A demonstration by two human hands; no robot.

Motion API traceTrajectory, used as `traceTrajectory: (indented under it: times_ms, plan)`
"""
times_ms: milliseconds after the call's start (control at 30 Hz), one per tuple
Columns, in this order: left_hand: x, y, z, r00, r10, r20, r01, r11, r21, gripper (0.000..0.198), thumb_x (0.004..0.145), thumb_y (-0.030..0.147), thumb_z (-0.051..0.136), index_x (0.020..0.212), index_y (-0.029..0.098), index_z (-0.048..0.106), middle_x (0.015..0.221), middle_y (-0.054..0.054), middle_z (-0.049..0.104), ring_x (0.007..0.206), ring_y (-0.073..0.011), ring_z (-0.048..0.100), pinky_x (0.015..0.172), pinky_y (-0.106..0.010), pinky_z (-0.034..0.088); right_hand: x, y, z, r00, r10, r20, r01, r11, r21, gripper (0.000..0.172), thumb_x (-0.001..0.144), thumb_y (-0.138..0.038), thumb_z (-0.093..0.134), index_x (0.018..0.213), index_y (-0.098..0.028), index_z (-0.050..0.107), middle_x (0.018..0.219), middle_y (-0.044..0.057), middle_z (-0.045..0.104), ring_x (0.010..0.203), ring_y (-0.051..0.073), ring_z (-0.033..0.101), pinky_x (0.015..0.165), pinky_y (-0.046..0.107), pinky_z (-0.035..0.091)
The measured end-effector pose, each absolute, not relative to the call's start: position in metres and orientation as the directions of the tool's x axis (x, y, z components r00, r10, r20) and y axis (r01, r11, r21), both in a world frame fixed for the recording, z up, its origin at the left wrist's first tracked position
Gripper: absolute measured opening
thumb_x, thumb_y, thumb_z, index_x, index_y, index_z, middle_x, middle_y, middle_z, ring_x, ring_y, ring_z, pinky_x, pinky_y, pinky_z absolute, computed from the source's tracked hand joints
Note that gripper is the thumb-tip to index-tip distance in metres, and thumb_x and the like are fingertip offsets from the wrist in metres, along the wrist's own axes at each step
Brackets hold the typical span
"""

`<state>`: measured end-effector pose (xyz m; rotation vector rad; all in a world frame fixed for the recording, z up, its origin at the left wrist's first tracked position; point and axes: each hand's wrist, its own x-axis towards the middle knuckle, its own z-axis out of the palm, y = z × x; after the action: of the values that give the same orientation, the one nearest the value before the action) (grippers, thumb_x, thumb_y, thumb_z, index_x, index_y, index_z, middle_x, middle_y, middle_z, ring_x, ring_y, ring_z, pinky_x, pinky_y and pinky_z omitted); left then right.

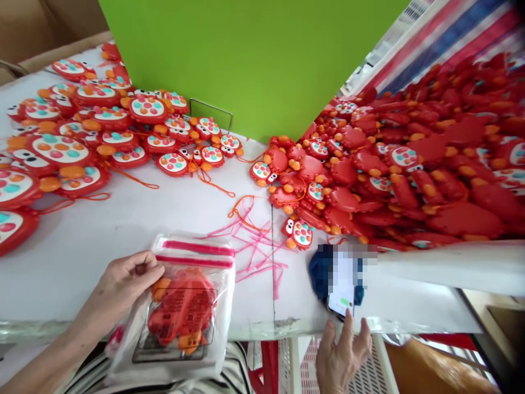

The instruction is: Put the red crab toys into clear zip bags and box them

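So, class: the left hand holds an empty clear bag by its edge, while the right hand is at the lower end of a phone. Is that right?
Not quite: the clear bag isn't empty; the head view shows a red toy inside. The left hand does hold its edge, and the right hand is at the phone's lower end.

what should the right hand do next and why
Probably leave the phone and bring the right hand to the free right edge of the clear bag. The left hand pinches only the bag's left side, with a red toy inside, so a second grip should steady it. I can't tell whether it's sealed.
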<state>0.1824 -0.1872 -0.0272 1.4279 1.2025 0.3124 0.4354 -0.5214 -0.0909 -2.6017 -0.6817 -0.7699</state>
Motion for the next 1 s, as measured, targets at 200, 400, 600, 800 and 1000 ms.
traceTrajectory:
  times_ms: [200, 400, 600, 800, 1000]
  plan:
    - [0.179, -0.187, -0.033, 0.496, 0.744, -0.448, 0.413, 0.252, 0.875, 0.039, 0.076, 0.046, 0.059, 0.059, 0.02, 0.036, 0.054, 0.008, 0.036, 0.05, -0.0093, 0.034, 0.046, -0.018, 0.027, 0.439, -0.522, -0.102, 0.729, 0.363, 0.58, 0.525, -0.841, -0.134, 0.051, 0.093, -0.039, 0.043, 0.142, -0.026, 0.038, 0.148, 0.017, 0.031, 0.131, 0.043, 0.032, 0.096, 0.065, 0.031]
    - [0.185, -0.189, -0.019, 0.479, 0.735, -0.48, 0.389, 0.313, 0.867, 0.039, 0.072, 0.039, 0.067, 0.06, 0.02, 0.035, 0.053, 0.009, 0.039, 0.05, -0.008, 0.036, 0.048, -0.016, 0.029, 0.438, -0.522, -0.104, 0.736, 0.373, 0.565, 0.521, -0.845, -0.12, 0.056, 0.09, -0.028, 0.051, 0.143, -0.028, 0.035, 0.15, 0.016, 0.028, 0.132, 0.043, 0.03, 0.097, 0.065, 0.031]
    - [0.189, -0.186, -0.007, 0.393, 0.645, -0.656, 0.355, 0.552, 0.755, 0.053, 0.053, 0.048, 0.08, 0.094, 0.027, 0.054, 0.065, 0.005, 0.068, 0.055, -0.0158, 0.058, 0.051, -0.021, 0.043, 0.438, -0.524, -0.103, 0.747, 0.383, 0.544, 0.522, -0.844, -0.122, 0.053, 0.091, -0.031, 0.046, 0.143, -0.025, 0.035, 0.149, 0.018, 0.028, 0.132, 0.044, 0.028, 0.096, 0.068, 0.031]
    - [0.185, -0.183, -0.015, 0.426, 0.588, -0.687, 0.31, 0.619, 0.722, 0.049, 0.057, 0.044, 0.081, 0.096, 0.022, 0.062, 0.074, 0.002, 0.072, 0.07, -0.015, 0.063, 0.06, -0.017, 0.047, 0.437, -0.522, -0.101, 0.742, 0.378, 0.554, 0.522, -0.844, -0.123, 0.053, 0.091, -0.029, 0.047, 0.143, -0.024, 0.036, 0.148, 0.019, 0.029, 0.132, 0.044, 0.03, 0.097, 0.067, 0.03]
    - [0.183, -0.182, -0.018, 0.423, 0.597, -0.682, 0.299, 0.618, 0.727, 0.042, 0.06, 0.043, 0.08, 0.093, 0.021, 0.064, 0.078, 0.001, 0.073, 0.073, -0.015, 0.065, 0.063, -0.017, 0.049, 0.438, -0.522, -0.103, 0.727, 0.381, 0.572, 0.535, -0.836, -0.124, 0.055, 0.091, -0.029, 0.048, 0.143, -0.026, 0.034, 0.149, 0.017, 0.029, 0.131, 0.044, 0.031, 0.097, 0.066, 0.031]
